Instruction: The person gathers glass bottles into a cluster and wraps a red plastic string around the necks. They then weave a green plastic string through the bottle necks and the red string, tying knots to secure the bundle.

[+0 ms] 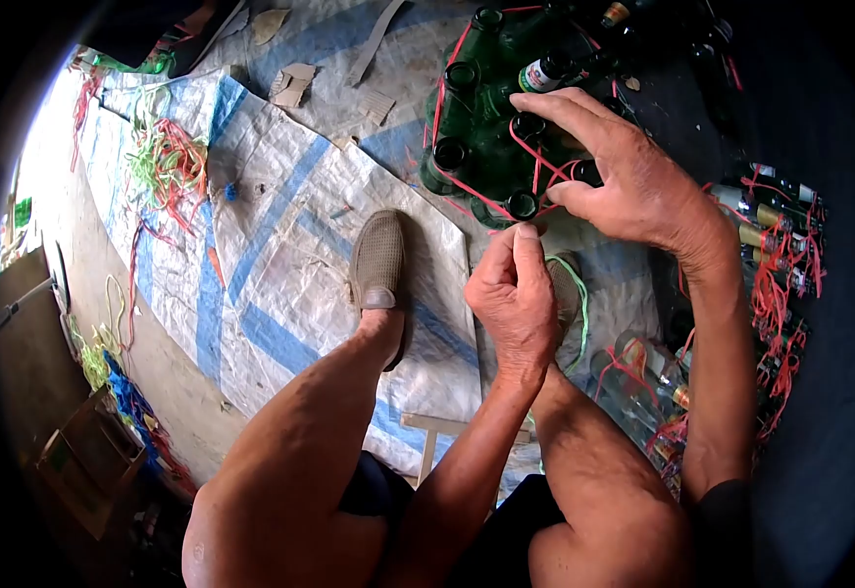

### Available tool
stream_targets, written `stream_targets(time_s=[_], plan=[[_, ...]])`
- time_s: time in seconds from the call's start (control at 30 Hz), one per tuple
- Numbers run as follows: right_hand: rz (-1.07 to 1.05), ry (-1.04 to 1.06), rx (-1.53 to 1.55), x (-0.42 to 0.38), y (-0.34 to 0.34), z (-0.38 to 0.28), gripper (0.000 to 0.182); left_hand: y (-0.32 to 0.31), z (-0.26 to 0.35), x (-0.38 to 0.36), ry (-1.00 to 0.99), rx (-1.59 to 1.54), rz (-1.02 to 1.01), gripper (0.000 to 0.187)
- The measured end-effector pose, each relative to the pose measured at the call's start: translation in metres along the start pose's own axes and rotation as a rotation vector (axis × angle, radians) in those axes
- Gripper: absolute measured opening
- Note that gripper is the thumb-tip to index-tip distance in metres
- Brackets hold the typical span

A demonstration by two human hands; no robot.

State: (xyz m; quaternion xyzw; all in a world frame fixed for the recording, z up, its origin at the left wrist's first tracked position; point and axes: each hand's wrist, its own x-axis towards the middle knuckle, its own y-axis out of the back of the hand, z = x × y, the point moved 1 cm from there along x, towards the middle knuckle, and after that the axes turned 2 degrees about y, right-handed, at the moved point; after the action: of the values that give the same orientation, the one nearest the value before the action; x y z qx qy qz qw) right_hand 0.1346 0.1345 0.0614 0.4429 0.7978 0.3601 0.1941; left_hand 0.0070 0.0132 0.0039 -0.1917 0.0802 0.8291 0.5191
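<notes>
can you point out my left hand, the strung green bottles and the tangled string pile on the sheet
Left hand (514,302): head view, middle of the hand
Green bottles (488,132): head view, glass amid the group
Tangled string pile (167,159): head view, its middle

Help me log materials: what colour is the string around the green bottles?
The string is pinkish red; the head view shows it best.

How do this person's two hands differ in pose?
The left hand is curled, its thumb against its fingers; the right hand is open, its fingers spread. The left hand sits lower in the picture than the right hand. Both are bare and close to the green bottles.
</notes>
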Motion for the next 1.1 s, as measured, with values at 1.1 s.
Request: stream_targets(time_s=[1.1], plan=[[0.116,0.095,0.103,-0.006,-0.01,0.019,0.081,0.021,0.051,0.015,-0.564,0.633,-0.187,0.016]])
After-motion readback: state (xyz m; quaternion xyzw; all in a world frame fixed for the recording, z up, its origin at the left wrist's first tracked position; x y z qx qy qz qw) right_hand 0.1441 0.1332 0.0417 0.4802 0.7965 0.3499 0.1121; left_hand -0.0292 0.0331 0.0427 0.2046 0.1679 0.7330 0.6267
